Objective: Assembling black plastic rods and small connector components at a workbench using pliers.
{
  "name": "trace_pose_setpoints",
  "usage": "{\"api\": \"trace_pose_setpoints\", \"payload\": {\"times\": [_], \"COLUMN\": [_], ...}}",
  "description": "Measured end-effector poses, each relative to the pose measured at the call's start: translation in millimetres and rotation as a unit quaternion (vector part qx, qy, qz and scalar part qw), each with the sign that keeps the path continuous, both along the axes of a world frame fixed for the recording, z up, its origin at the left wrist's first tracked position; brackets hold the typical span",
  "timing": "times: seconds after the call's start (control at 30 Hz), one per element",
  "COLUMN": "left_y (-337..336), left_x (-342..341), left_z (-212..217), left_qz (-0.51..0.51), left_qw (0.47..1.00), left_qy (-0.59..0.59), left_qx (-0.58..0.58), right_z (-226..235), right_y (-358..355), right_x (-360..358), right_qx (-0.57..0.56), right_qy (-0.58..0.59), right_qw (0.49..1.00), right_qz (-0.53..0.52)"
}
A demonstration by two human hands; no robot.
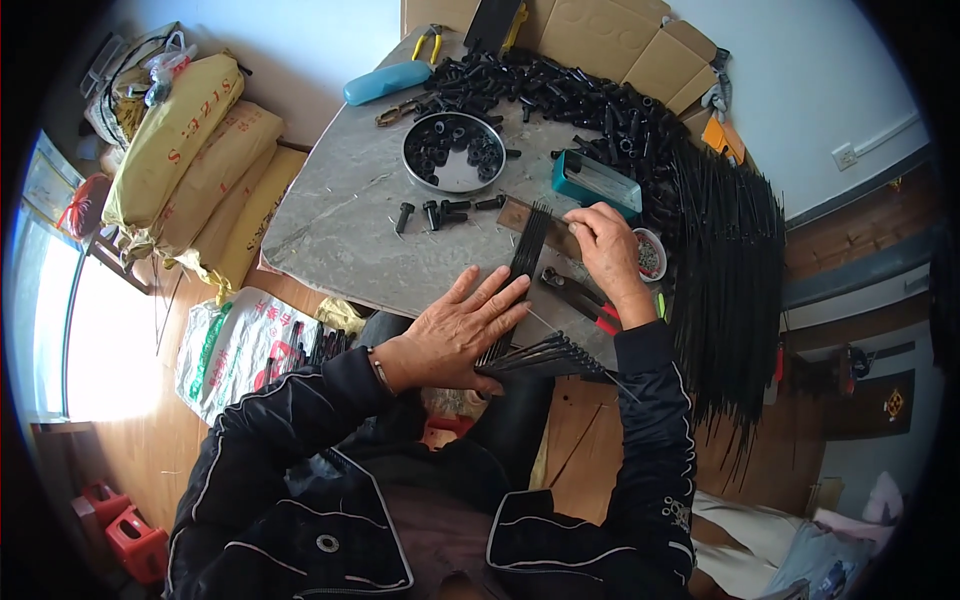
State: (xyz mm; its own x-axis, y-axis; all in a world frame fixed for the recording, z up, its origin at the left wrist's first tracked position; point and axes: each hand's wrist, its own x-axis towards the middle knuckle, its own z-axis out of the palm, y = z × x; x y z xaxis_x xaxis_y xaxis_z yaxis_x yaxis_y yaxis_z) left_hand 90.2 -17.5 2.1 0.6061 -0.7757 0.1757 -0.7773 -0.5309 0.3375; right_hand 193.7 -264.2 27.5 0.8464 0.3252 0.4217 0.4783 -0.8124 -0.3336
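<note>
My left hand (455,330) lies with its fingers spread over a row of thin black rods (530,245) at the table's near edge. The rods' tips rest on a flat brown strip (515,215), and their lower ends fan out below my palm. My right hand (608,255) is closed in a pinch at the strip's right part; whatever is between its fingertips is too small to make out. Beneath that hand lie pliers with red handles (606,318). A small bowl of little pieces (650,254) sits beside its wrist, and a teal box (597,184) stands just beyond.
A round metal tray (410,165) holds black fittings. More black fittings (560,90) heap along the back, near a blue bottle (388,82) and yellow-handled pliers (428,42). Long black rods (725,290) hang over the right edge. Filled sacks (180,150) stack at left.
</note>
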Motion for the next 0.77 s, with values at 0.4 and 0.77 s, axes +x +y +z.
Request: {"api": "trace_pose_setpoints", "payload": {"times": [0.4, 0.77], "left_y": [-0.5, 0.0], "left_x": [2.4, 3.5], "left_z": [-1.9, -2.2], "left_qz": [0.003, 0.004], "left_qw": [1.000, 1.000], "left_qy": [-0.006, -0.006], "left_qx": [-0.003, 0.015], "right_z": [-2.3, -1.2], "right_y": [-2.2, 3.9], "right_x": [-1.3, -2.0], "right_qx": [0.029, 0.028], "right_qy": [0.018, 0.023], "right_qw": [0.999, 0.999], "right_qz": [0.012, 0.001]}}
